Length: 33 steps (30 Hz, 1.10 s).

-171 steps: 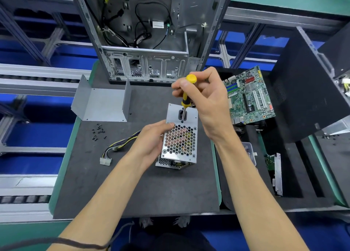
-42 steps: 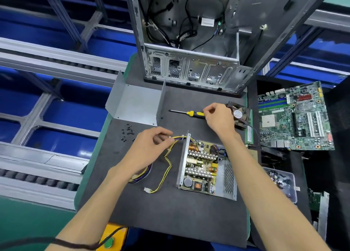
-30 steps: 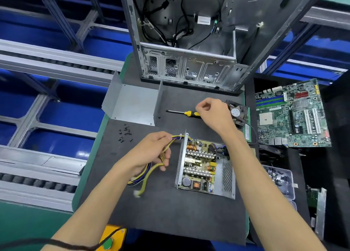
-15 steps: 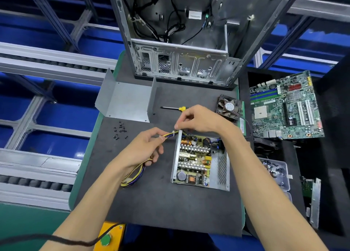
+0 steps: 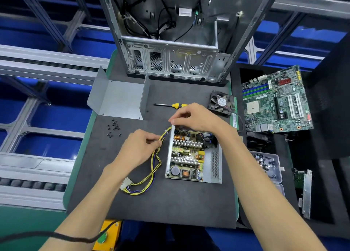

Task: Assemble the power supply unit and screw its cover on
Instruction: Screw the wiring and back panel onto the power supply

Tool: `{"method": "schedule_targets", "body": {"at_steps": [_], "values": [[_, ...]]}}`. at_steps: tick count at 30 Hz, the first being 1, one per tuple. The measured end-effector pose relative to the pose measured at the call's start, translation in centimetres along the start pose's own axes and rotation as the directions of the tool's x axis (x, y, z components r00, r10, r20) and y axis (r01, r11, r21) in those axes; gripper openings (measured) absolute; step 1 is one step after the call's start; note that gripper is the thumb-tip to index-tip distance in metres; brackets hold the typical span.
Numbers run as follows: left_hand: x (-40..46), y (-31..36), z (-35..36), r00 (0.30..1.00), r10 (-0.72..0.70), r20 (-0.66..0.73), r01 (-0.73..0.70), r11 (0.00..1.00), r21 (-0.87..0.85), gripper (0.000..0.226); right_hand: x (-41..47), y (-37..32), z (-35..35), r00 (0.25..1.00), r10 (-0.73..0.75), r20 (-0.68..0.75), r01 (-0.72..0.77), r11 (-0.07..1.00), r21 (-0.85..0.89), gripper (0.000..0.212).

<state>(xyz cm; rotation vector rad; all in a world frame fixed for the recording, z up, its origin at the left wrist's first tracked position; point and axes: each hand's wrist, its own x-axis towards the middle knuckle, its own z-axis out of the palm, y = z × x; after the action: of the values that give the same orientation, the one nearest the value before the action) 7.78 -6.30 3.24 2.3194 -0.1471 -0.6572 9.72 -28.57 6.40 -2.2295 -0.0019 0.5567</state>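
The open power supply unit [image 5: 191, 156] lies on the dark mat with its circuit board exposed. A yellow and purple cable bundle [image 5: 151, 173] leaves its upper left corner and ends in a white plug. My left hand [image 5: 138, 148] pinches that bundle just beside the case. My right hand [image 5: 193, 118] grips the top left edge of the case where the cables exit. The grey bent metal cover [image 5: 119, 99] lies apart at the back left. A yellow-handled screwdriver [image 5: 170, 105] rests on the mat behind my right hand. Several black screws [image 5: 113, 127] lie loose to the left.
An open computer chassis [image 5: 170, 42] stands at the back of the mat [image 5: 170, 203]. A black fan [image 5: 221, 102] sits at the right edge, a green motherboard [image 5: 276, 101] beyond it. A clear parts box [image 5: 269, 165] is at the right.
The unit was turned from standing on end to lying open side up. My right hand laid the screwdriver on the mat and came to the case corner. My left hand took hold of the cables.
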Motion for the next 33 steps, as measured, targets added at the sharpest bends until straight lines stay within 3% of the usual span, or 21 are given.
{"method": "schedule_targets", "body": {"at_steps": [7,14,17,21,24,29,33], "values": [[-0.4,0.5,0.4,0.999,0.047,-0.019,-0.046,0.997,0.058,0.011,-0.2,-0.3,0.3,0.999,0.028,-0.022,-0.027,0.999,0.047,0.012],[-0.7,0.4,0.1,0.994,0.107,-0.021,-0.105,0.991,0.082,0.021,-1.4,0.9,0.2,0.979,0.055,-0.198,-0.05,0.998,0.034,0.021],[-0.8,1.3,-0.1,0.977,0.183,-0.112,-0.181,0.983,0.033,0.038,-2.1,1.9,-0.8,0.967,0.085,-0.242,-0.088,0.996,-0.002,0.026],[-0.7,4.1,-0.2,0.897,0.357,-0.262,-0.344,0.934,0.095,0.031,-3.1,3.8,-1.7,0.948,0.126,-0.293,-0.135,0.991,-0.01,0.024],[0.0,6.1,0.4,0.873,0.449,-0.191,-0.423,0.892,0.162,0.029,-4.1,4.8,-1.7,0.952,0.165,-0.256,-0.177,0.984,-0.024,0.02],[1.9,7.3,1.3,0.916,0.395,-0.064,-0.371,0.898,0.235,0.031,-5.5,5.8,-1.4,0.971,0.19,-0.147,-0.205,0.975,-0.092,0.02],[2.5,7.6,2.1,0.918,0.383,0.102,-0.39,0.826,0.407,0.03,-5.8,6.4,-1.1,0.977,0.163,-0.136,-0.175,0.981,-0.087,0.019]]}}
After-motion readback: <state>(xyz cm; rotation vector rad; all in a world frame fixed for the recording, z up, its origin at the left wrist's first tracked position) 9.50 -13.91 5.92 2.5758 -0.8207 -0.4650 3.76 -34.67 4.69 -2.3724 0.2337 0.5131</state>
